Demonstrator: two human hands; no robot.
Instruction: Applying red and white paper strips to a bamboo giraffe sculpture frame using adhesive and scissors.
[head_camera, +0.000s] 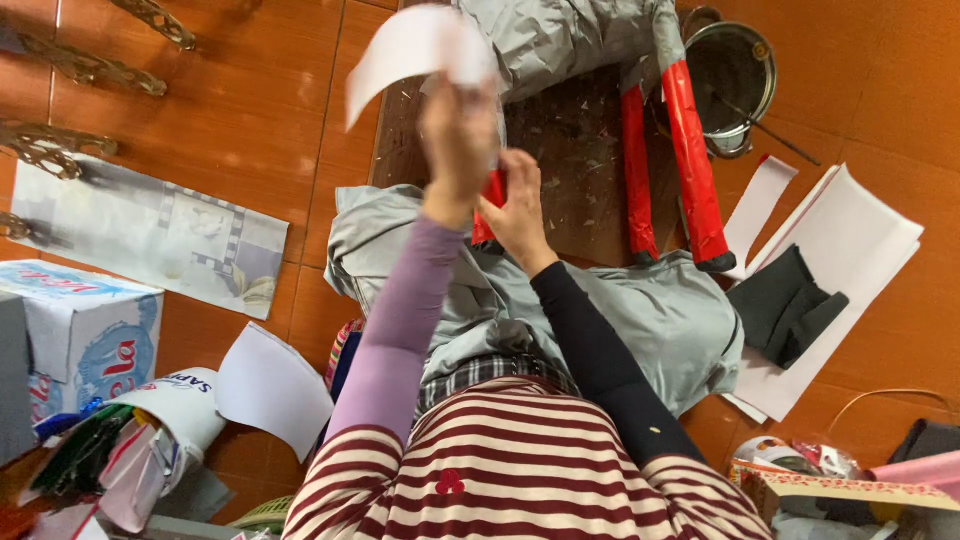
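While left hand (458, 140) lifts, fingers pinching white paper (415, 50) | right hand (517, 212) fingers gripping red object (492, 190)

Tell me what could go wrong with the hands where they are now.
1. The left hand holds the white paper up high; it may block the view of the work.
2. The right hand holds a red tool close to the left wrist; a slip could nick it.
3. Loose sheets on the floor could be stepped on.

Left hand (458, 140) raised, fingers pinched; right hand (518, 212) closed, lower.
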